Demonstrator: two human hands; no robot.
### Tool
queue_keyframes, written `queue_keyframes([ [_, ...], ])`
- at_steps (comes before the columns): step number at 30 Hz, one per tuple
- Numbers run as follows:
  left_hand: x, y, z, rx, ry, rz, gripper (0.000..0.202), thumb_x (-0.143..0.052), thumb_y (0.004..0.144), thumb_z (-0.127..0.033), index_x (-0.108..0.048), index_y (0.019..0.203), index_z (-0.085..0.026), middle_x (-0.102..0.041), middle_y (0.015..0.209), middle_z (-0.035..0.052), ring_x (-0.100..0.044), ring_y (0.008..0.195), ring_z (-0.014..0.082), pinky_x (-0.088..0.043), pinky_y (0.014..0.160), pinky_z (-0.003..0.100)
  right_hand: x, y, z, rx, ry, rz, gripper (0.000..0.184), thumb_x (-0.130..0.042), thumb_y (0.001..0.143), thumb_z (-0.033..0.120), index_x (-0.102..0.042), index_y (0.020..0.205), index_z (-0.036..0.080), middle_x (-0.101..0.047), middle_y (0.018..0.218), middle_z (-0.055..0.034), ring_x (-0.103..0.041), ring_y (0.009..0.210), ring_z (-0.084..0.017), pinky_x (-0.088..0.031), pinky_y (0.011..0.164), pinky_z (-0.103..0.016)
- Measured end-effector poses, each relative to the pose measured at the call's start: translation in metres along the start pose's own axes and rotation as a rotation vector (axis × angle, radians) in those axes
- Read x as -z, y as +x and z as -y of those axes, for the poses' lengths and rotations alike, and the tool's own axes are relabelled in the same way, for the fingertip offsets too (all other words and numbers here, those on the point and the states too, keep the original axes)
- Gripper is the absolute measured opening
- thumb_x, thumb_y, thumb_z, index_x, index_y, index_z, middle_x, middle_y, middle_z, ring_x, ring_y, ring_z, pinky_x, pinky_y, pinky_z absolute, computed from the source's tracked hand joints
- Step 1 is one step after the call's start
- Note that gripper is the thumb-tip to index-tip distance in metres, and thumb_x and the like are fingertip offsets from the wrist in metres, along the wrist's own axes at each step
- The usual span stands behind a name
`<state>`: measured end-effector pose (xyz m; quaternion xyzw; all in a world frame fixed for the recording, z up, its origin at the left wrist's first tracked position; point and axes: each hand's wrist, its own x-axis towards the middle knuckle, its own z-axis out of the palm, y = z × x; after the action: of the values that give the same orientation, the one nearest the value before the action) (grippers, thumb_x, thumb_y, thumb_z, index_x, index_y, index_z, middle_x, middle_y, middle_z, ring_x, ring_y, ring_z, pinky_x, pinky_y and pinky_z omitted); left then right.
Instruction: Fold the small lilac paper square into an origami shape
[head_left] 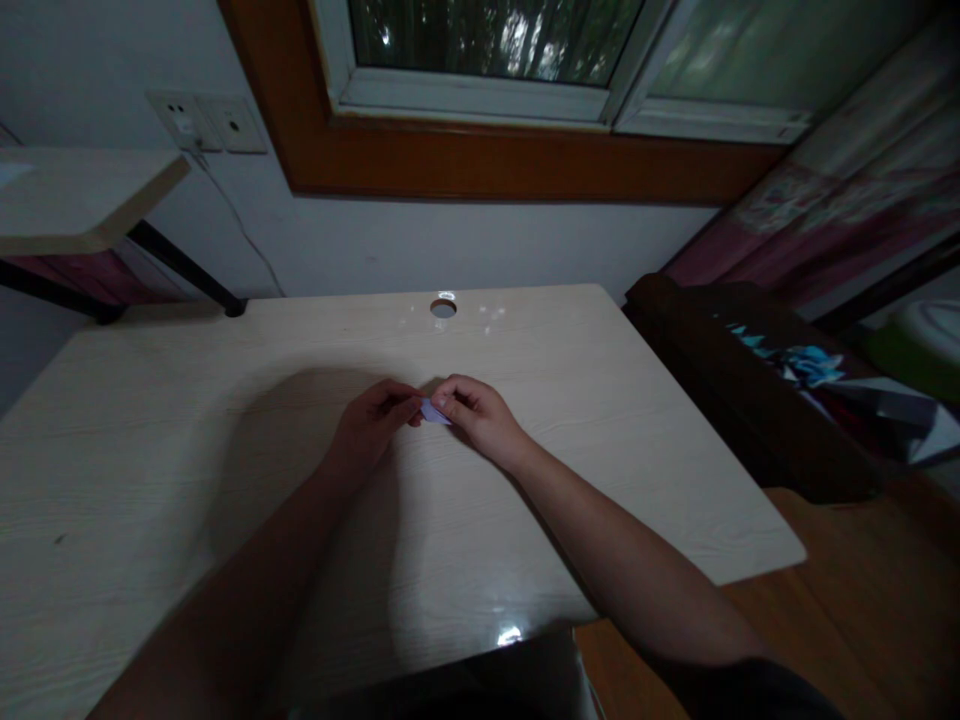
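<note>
A small pale lilac piece of folded paper (pixel 434 412) is held just above the light wooden desk (pixel 187 440), near its middle. My left hand (pixel 371 425) pinches the paper's left end with curled fingers. From the right, my right hand (pixel 480 415) pinches its other end, fingers closed over the top edge. The two hands almost touch each other. Most of the paper is hidden between the fingertips.
The desk has a round cable hole (pixel 443 307) near its back edge. A raised shelf (pixel 75 195) stands at the back left under wall sockets (pixel 206 122). A dark box (pixel 757 390) with blue paper pieces (pixel 814 365) sits right of the desk. A window (pixel 525 50) is above.
</note>
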<state>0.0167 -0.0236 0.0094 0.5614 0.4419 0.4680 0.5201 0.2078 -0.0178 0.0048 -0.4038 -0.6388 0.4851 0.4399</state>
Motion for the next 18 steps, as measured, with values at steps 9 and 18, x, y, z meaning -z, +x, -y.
queue_keyframes([
  [9, -0.0015, 0.0014, 0.0007, 0.1, -0.044, -0.058, 0.028, -0.078, 0.076, -0.04, -0.068, 0.085, -0.016, -0.071, 0.07, 0.0021, -0.068, 0.066, 0.0161, -0.056, 0.07, 0.03, -0.0027, 0.0013, -0.0066, -0.053, 0.075, -0.042, 0.034, -0.068, 0.086, 0.051, -0.068, 0.085, 0.017, -0.065, 0.078, -0.0021, -0.056, 0.072, -0.014, -0.043, 0.07, -0.029],
  [18, -0.0002, 0.0029, 0.0071, 0.132, 0.02, -0.093, 0.029, -0.077, 0.076, -0.043, -0.069, 0.084, -0.017, -0.074, 0.072, 0.0034, -0.07, 0.067, 0.0175, -0.058, 0.071, 0.031, -0.0048, 0.0021, -0.0087, -0.085, 0.095, -0.051, 0.031, -0.07, 0.085, 0.048, -0.07, 0.087, 0.017, -0.068, 0.078, -0.0023, -0.059, 0.071, -0.014, -0.046, 0.069, -0.028],
])
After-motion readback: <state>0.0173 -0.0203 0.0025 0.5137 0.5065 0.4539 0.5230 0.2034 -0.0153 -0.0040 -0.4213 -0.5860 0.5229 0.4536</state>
